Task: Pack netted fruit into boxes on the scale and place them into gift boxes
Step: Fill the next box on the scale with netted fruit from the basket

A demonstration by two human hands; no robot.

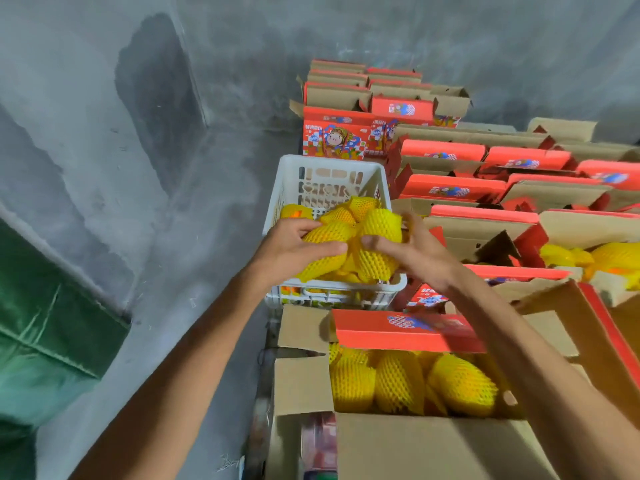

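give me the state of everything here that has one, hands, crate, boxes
left hand: gripping netted fruit above the crate
right hand: holding another netted fruit, fingers curled round it
white crate: partly filled with netted fruit
near box: flaps open, netted fruit inside
right box: open, some netted fruit inside
gift boxes at the back: open, stood in rows, contents not visible
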